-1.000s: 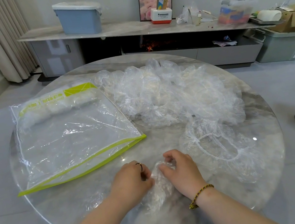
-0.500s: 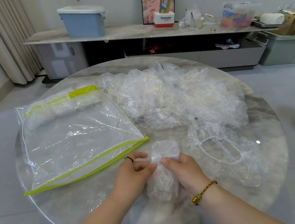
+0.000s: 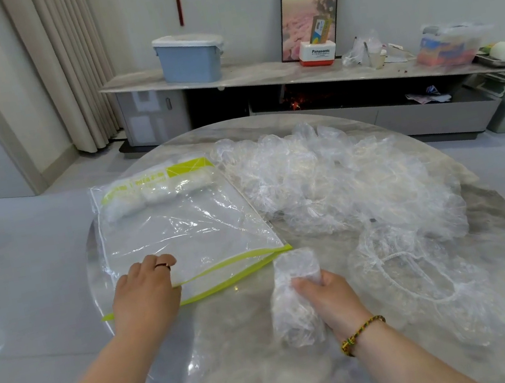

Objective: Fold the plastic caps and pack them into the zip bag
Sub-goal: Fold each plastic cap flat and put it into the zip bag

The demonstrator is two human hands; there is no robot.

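One folded cap point(image 3: 297, 298), rolled into a compact bundle, is gripped in the right hand point(image 3: 327, 299) just above the round table point(image 3: 243, 378), near the zip bag's point(image 3: 183, 230) green-edged opening. Left hand point(image 3: 145, 298) rests flat, fingers spread, on the bag's near edge, gripping nothing. Unfolded caps point(image 3: 344, 182) pile to the right of the bag; packed caps point(image 3: 156, 191) sit at its far end.

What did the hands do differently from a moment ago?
The left hand let go of the folded clear plastic cap and moved left onto the open green-edged mouth of the clear zip bag. The right hand now holds the cap alone. The pile of loose caps stayed put.
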